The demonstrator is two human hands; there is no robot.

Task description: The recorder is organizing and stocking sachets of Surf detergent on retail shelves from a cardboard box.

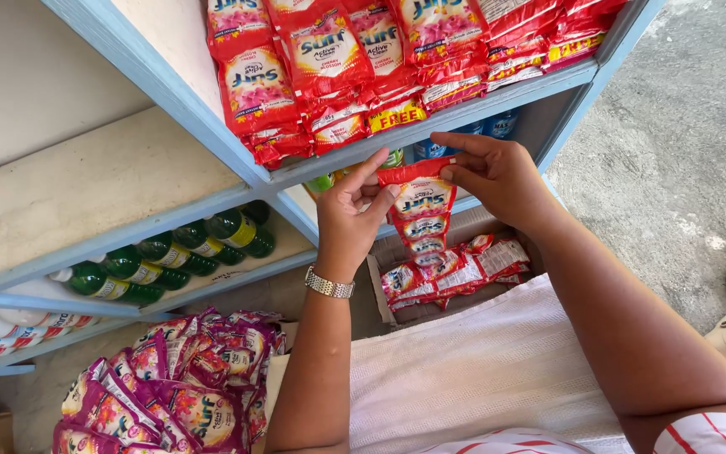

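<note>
Blue shelf (430,128) ahead; left hand (348,220), right hand (497,172) both pinching red sachet strip (422,210).

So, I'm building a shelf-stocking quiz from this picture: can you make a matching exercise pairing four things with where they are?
Things:
1. strip of red sachets
2. green plastic bottles
3. pink-purple sachets
4. silver wristwatch

Places:
A. lying on a lower shelf
B. on the left wrist
C. heaped at bottom left
D. held up by the left hand and right hand

Pairs: 1-D, 2-A, 3-C, 4-B
</note>
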